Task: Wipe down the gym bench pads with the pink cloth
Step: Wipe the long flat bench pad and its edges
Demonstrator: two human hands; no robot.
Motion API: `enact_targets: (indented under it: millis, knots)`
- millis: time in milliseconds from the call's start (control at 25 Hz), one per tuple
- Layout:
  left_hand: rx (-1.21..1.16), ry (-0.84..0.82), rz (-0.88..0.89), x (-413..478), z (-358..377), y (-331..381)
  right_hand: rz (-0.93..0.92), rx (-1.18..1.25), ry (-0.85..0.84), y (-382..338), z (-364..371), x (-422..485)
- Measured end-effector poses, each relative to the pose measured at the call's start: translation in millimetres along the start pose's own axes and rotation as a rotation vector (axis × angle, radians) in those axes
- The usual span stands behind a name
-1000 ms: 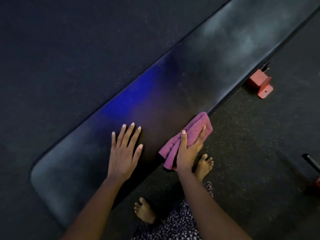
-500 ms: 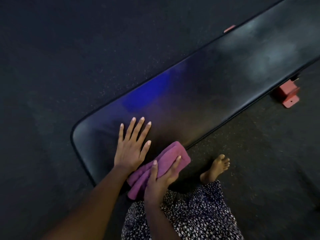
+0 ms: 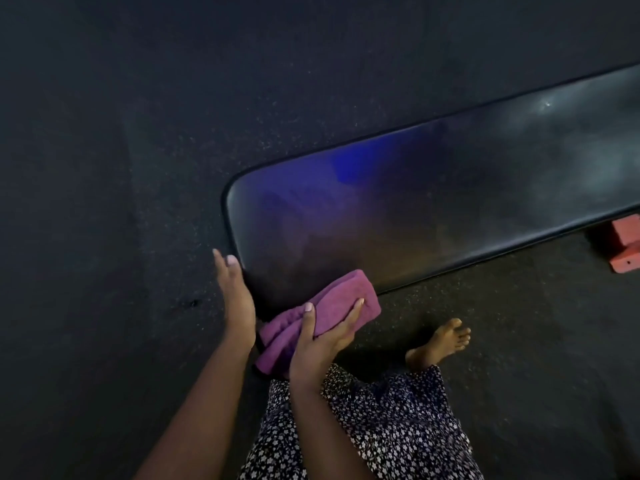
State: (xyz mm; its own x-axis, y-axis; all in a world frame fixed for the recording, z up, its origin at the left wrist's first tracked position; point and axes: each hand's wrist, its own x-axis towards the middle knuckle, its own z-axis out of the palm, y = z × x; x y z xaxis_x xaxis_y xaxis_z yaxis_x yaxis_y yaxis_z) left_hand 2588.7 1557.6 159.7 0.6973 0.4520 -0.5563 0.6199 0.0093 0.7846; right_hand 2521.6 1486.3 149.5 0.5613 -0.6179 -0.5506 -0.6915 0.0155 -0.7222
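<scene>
Since the earlier frame the bench pad [image 3: 433,209] had shifted right in view, its long axis running from its rounded left end up to the right, with the pink cloth [image 3: 332,299] at its near corner gripped by the right hand [image 3: 322,341] and the left hand [image 3: 235,296] off its top, straight-fingered at that end.

dim, grainy view, blue sheen and pale glare on the bench pad [image 3: 433,216], dark soft corners

The single head view looks steeply down, close over the bench pad [image 3: 433,209] and floor [image 3: 138,168].
</scene>
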Motion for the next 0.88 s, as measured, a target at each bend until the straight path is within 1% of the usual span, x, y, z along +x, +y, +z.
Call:
enact_targets:
  millis: [40,80,160,240,320,440,480,520,560,600,680,720,800,880]
  knots:
    - [-0.205,-0.089,-0.118,1.0,-6.7,1.7,-0.014,-0.017,-0.014,1.7,0.9,-5.7]
    - [-0.312,-0.161,-0.174,3.0,-14.6,1.6,-0.041,-0.039,-0.024,3.1,1.7,-12.0]
    - [-0.387,-0.252,-0.191,10.0,-26.5,-2.3,-0.104,-0.105,-0.066,7.2,2.3,-26.3]
    - [-0.419,-0.286,-0.208,14.9,-34.0,-5.9,-0.134,-0.194,-0.165,18.2,3.0,-37.8]
    - [-0.44,-0.314,-0.235,16.1,-39.0,-6.3,-0.159,-0.309,-0.323,28.2,-2.9,-49.6]
    - [-0.468,-0.357,-0.27,16.9,-53.4,-5.9,-0.297,-0.545,-0.629,22.9,-22.1,-60.7]
    - [-0.473,-0.333,-0.282,17.7,-59.9,-6.7,-0.353,-0.62,-0.734,13.1,-28.0,-61.3]
    - [-0.487,-0.286,-0.288,18.5,-66.4,-8.4,-0.425,-0.692,-0.803,-2.3,-32.2,-60.8]
    - [-0.535,-0.203,-0.287,16.9,-74.7,-11.2,-0.529,-0.785,-0.839,-22.7,-33.2,-59.8]
    - [-0.631,-0.104,-0.284,13.1,-81.5,-13.7,-0.661,-0.889,-0.863,-46.5,-31.1,-58.3]
    - [-0.88,0.089,-0.308,-0.5,-85.3,-24.8,-1.021,-1.13,-0.911,-89.1,-19.7,-49.2]
    - [-0.953,0.171,-0.331,-9.8,-81.0,-32.3,-1.227,-1.252,-0.931,-106.2,-10.6,-41.7]
    - [-0.923,0.29,-0.414,-28.6,-61.0,-43.4,-1.583,-1.5,-1.013,-124.9,12.6,-16.9]
    - [-0.912,0.384,-0.52,-39.7,-36.0,-46.2,-1.82,-1.719,-1.203,-126.2,34.2,11.2]
